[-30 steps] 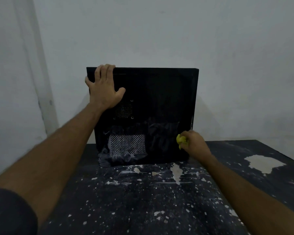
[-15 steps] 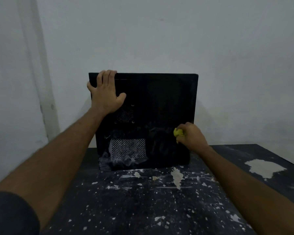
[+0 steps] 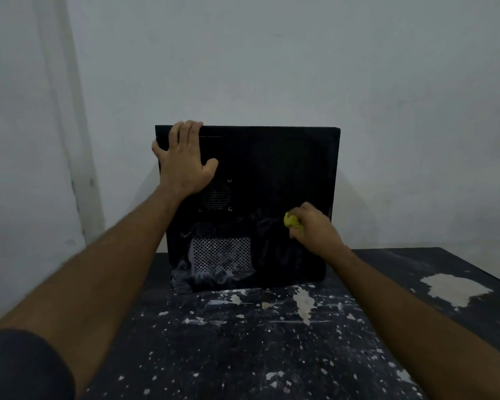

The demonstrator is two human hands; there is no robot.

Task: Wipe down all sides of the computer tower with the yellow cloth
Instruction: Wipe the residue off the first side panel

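Head view: computer tower (image 3: pixel 272 174) stands upright on the paint-spattered worktop (image 3: pixel 243 342), close to the pale wall (image 3: pixel 272 59), with one broad side panel facing the camera.

Left hand (image 3: pixel 185 160) lies flat on the upper left of that panel, fingers (image 3: pixel 185 131) straight and reaching over the top edge, thumb spread to the right. It braces the tower and holds nothing.

Right hand (image 3: pixel 312 226) is curled round the yellow cloth (image 3: pixel 292 221), which is bunched into a small wad and pressed against the lower right part of the panel. Only a small part of the cloth shows beyond the fingers.

Pale smears and dust cover the lower part of the panel, thickest around the mesh grille (image 3: pixel 221 254) and the lower left corner. A second, darker vent (image 3: pixel 216 195) sits just below the left hand.

Step in hand, as judged: wiping the facing side panel, lower right zone. The other sides cannot be assessed from this view.

Next move, as judged: carry the cloth left across the smeared band and over the grille, keeping firm pressure while the left hand steadies the tower against sliding. Opening the wad out would cover more surface per stroke.
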